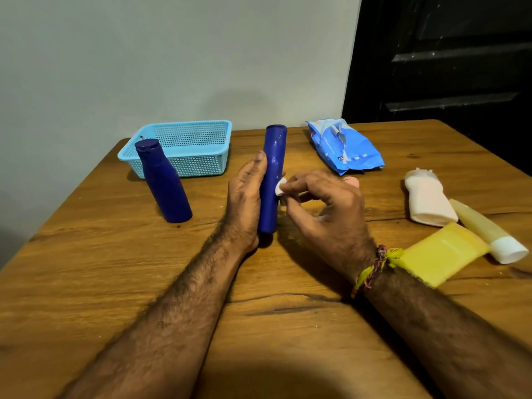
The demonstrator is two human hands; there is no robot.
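1. The work in hand looks like wiping down toiletries, and it appears to be in the middle of one item.
2. The left hand grips a tall blue bottle, with the thumb up along the near side and the other fingers wrapped behind. The bottle stands nearly upright at the centre of the tabletop. I cannot tell whether its lower end touches the wood.
3. The right hand has its fingers curled, pinching a small white wipe and pressing it against the bottle's right side about halfway up.
4. A second blue bottle stands to the left, just in front of a light blue basket. Whether it has been cleaned cannot be told.
5. On the right, a white bottle, a yellow tube and a yellow packet lie close together, apparently waiting their turn.
6. An opened pack of wipes lies behind the hands.
7. All of these items are outside the basket, so most of the job, including any putting away, seems left to do.
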